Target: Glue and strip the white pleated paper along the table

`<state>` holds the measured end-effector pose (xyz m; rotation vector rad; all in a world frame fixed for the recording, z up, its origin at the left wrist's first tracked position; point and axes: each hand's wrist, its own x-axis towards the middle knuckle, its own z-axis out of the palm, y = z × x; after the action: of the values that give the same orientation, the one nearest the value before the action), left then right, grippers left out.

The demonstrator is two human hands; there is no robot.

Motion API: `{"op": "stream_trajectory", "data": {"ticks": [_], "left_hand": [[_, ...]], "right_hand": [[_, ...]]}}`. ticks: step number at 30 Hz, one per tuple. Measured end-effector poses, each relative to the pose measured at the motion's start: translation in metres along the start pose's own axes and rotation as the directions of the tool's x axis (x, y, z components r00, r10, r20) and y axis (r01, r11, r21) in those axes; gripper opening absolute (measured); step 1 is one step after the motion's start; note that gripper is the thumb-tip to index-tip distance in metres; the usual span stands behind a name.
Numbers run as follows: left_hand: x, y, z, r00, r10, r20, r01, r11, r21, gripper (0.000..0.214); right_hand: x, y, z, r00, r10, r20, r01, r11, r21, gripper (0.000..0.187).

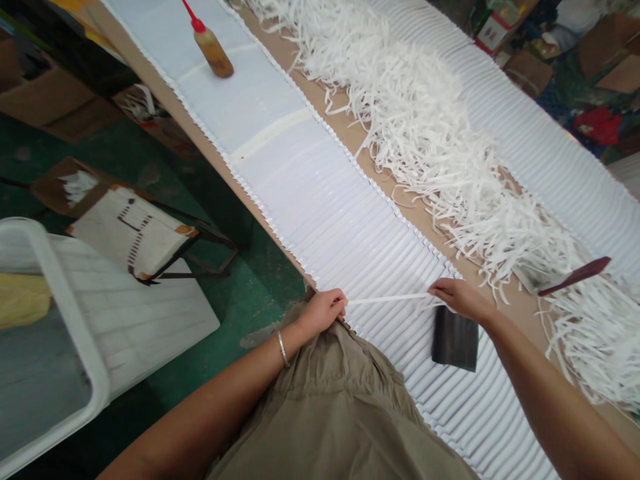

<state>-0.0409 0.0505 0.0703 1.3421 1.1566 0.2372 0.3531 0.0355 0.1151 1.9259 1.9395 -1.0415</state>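
Note:
A thin white paper strip point(387, 298) is stretched between my two hands, just above a long row of overlapping white sheets point(350, 227). My left hand point(327, 309) pinches one end near the table's front edge. At the other end, my right hand point(457, 297) has its fingers closed on the strip, with further strip ends hanging by them. Under my right wrist a dark, flat rectangular piece point(455, 339) lies on the sheets; what it is I cannot tell. Farther up the row lies a squeeze bottle point(214, 52) with a red nozzle and brown liquid.
A heap of loose white strips point(400, 100) runs along the table behind the row. A dark red-handled tool point(575, 277) rests on it. Another row of sheets point(500, 87) lies beyond. At left stand a covered stool point(133, 230) and a white plastic bin point(95, 373).

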Motion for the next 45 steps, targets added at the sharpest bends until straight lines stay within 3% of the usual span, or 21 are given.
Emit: {"op": "stream_trajectory", "data": {"ticks": [2,3,4,6,8,9,11,13,15,19,22,24,28,33,37,45], "left_hand": [[-0.006,-0.005,0.001,0.999,-0.042,0.01,0.043,0.999,-0.011,0.024],[-0.009,-0.004,0.004,0.999,-0.045,0.023,0.045,0.999,-0.012,0.025],[-0.012,-0.002,0.008,0.999,-0.036,0.041,0.037,0.999,-0.018,0.025],[-0.015,0.006,0.018,0.997,-0.002,0.072,0.007,0.998,-0.063,0.024],[-0.018,0.015,0.027,0.996,0.031,0.086,-0.02,0.991,-0.129,0.023],[-0.019,0.017,0.029,0.996,0.042,0.083,-0.028,0.986,-0.161,0.023],[-0.023,0.015,0.029,0.997,0.045,0.064,-0.03,0.974,-0.223,0.021],[-0.027,0.004,0.023,0.999,0.011,0.043,0.002,0.96,-0.279,0.019],[-0.033,-0.012,0.017,0.997,-0.07,0.032,0.077,0.941,-0.329,0.019],[-0.039,-0.044,0.011,0.975,-0.22,-0.015,0.196,0.894,-0.403,0.031],[-0.037,-0.055,0.011,0.968,-0.236,-0.085,0.18,0.89,-0.42,0.038],[-0.034,-0.057,0.011,0.968,-0.221,-0.117,0.151,0.891,-0.428,0.038],[-0.024,-0.055,0.017,0.966,-0.222,-0.131,0.137,0.871,-0.472,0.036],[-0.011,-0.047,0.023,0.937,-0.311,-0.159,0.188,0.832,-0.523,0.037],[-0.004,-0.039,0.025,0.923,-0.322,-0.212,0.167,0.83,-0.533,0.035],[0.004,-0.032,0.033,0.857,-0.381,-0.347,0.189,0.859,-0.476,0.017]], "right_hand": [[-0.004,0.017,-0.006,0.981,0.165,-0.098,-0.182,0.963,-0.2,0.019],[-0.005,0.016,-0.006,0.97,0.178,-0.165,-0.216,0.944,-0.248,0.017],[-0.004,0.007,-0.003,0.967,0.134,-0.218,-0.187,0.951,-0.246,0.018],[0.0,-0.031,0.01,0.963,-0.075,-0.257,0.043,0.991,-0.13,0.028],[0.009,-0.083,0.032,0.929,-0.32,-0.188,0.348,0.927,0.138,0.036],[0.014,-0.107,0.043,0.912,-0.386,-0.138,0.409,0.875,0.257,0.038],[0.024,-0.14,0.062,0.913,-0.408,0.02,0.358,0.822,0.444,0.041],[0.033,-0.147,0.07,0.923,-0.356,0.148,0.234,0.823,0.517,0.045],[0.039,-0.13,0.066,0.932,-0.296,0.211,0.149,0.841,0.52,0.047],[0.047,-0.063,0.032,0.963,-0.172,0.206,0.071,0.903,0.424,0.042],[0.055,-0.02,-0.001,0.986,-0.08,0.145,0.03,0.947,0.32,0.038],[0.064,-0.004,-0.021,0.996,-0.046,0.081,0.022,0.96,0.28,0.038],[0.088,-0.002,-0.048,0.998,-0.024,-0.053,0.041,0.931,0.363,0.042],[0.121,-0.016,-0.064,0.987,0.086,-0.137,-0.019,0.902,0.431,0.039],[0.143,-0.017,-0.069,0.964,0.159,-0.211,-0.056,0.903,0.426,0.03],[0.174,-0.004,-0.064,0.962,0.065,-0.265,-0.007,0.977,0.215,0.02]]}}
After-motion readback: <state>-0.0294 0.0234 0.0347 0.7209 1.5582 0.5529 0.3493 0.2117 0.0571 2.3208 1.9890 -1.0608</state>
